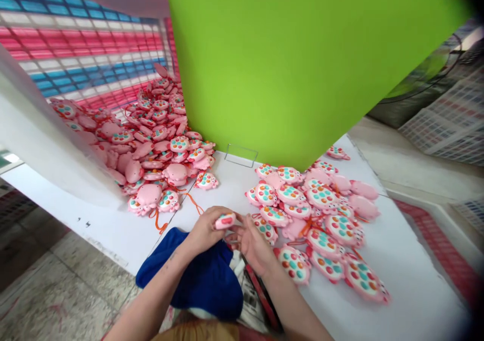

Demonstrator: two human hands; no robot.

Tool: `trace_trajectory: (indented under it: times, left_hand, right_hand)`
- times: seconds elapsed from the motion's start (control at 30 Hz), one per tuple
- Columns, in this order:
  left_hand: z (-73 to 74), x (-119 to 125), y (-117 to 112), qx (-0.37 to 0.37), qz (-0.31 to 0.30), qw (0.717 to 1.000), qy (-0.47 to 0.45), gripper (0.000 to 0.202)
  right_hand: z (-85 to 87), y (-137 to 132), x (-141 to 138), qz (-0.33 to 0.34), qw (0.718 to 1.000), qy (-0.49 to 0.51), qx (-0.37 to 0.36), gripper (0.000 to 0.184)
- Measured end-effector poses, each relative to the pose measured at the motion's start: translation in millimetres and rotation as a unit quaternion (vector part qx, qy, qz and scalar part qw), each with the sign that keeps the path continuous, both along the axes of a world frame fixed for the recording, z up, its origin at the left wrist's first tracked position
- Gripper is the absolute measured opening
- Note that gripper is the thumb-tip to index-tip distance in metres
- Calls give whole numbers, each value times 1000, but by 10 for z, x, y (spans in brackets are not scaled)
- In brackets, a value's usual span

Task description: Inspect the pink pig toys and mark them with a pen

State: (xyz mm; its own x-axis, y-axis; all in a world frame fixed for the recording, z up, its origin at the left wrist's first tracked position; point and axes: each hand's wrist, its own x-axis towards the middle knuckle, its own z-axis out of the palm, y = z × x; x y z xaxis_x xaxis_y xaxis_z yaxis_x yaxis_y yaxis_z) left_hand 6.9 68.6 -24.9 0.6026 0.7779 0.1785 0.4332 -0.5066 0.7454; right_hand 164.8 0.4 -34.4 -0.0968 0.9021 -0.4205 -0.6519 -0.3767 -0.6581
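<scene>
My left hand is closed round a small pink toy, held edge-on above the table's front edge. A red patch shows on the toy's near side. Close against its right end is my right hand, fingers loosely bent and apart; whether they touch the toy I cannot tell. Beside that hand lie several pink animal-shaped toys with coloured dots on white bellies, some with orange cords. A blue cloth lies at the table edge beneath my left wrist.
A large heap of similar pink toys fills the left side, against a striped mesh sheet. A tall green panel stands across the white table. A wire loop sits at its foot. Plastic crates are at right.
</scene>
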Motion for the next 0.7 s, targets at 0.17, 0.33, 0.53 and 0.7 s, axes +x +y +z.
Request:
trace_trajectory:
  times: [0.17, 0.33, 0.53, 0.7]
  left_hand:
    - [214, 24, -222, 6, -114, 992, -47, 42]
    - [134, -14, -203, -139, 54, 971, -189, 42]
    - [97, 66, -372, -374, 29, 864, -336, 68]
    - [116, 185, -473, -371, 21, 870, -324, 106]
  right_hand:
    - [62, -80, -16, -11, 1000, 24, 9, 48]
    - [109, -149, 48, -66, 995, -7, 68, 42]
    - [139, -191, 72, -49, 994, -53, 82, 46]
    - [123, -237, 52, -60, 994, -46, 78, 39]
